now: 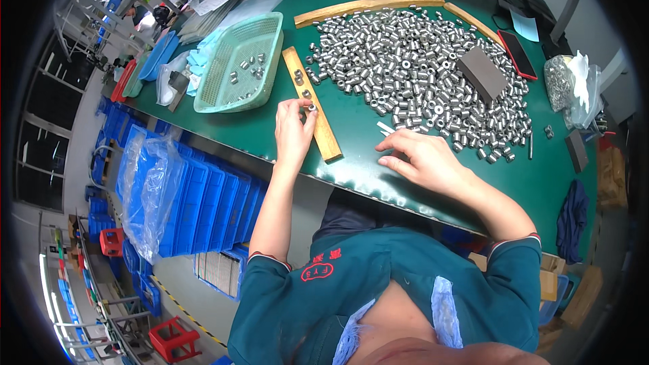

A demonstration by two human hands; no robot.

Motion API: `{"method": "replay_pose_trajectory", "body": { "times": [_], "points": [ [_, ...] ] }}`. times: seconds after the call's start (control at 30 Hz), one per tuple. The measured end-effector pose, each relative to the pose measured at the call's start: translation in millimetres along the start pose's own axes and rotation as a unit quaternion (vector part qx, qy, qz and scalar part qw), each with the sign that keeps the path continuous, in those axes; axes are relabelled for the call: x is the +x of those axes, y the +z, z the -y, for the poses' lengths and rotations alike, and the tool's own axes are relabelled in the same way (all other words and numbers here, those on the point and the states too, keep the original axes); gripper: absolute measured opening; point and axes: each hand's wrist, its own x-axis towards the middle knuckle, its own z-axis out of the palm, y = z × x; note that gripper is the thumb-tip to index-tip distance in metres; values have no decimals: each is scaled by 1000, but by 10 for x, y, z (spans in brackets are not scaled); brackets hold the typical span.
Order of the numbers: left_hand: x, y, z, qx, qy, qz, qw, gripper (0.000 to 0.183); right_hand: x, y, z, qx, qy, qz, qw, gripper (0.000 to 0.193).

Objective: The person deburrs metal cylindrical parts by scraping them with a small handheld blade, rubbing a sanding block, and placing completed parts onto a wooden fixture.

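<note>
My left hand [293, 134] is at a wooden strip [324, 136] lying on the green table. Its thumb and fingers close round a small metal sleeve [311, 107] on that strip. Farther up the same wood stand a few more sleeves [299, 77]. To the right, my right hand [429, 162] hovers over the table's near side, fingers curled. From its fingertips sticks out a thin white two-pronged piece [385, 128], perhaps tweezers; most of it is hidden. Just beyond that hand spreads a large pile of shiny metal sleeves [385, 61].
A pale green basket [203, 98] holding several sleeves stands left of the strip. Wooden bars [368, 5] border the pile's far side. A dark grey block [482, 73] rests on the pile, near a red-edged phone [518, 54]. Blue crates [196, 196] are stacked below the table edge.
</note>
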Motion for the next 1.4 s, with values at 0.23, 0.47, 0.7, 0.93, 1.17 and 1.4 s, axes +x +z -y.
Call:
{"method": "replay_pose_trajectory", "body": {
  "times": [0.23, 0.47, 0.7, 0.93, 1.17, 1.4],
  "points": [
    [87, -27, -20, 34, -71, 61, 995, 35, 8, 7, 22, 5, -8, 14, 1000, 22],
    [297, -9, -185, 177, -126, 84, 973, 40, -5, 44, 48, 4, -30, 7, 1000, 21],
    [426, 111, -31, 186, -128, 64, 972, 31, 2, 90, -2, -22, -91, 6, 996, 23],
    [563, 178, 79, 201, -153, 25, 967, 32, 0, 95, -2, -35, -109, 3, 993, 23],
    [508, 127, 25, 175, -181, 39, 967, 46, 2, 76, 2, -57, -105, 14, 993, 19],
    [394, 114, 112, 145, -111, 18, 983, 34, 9, 75, 13, -54, -103, 9, 993, 20]
  ]
}}
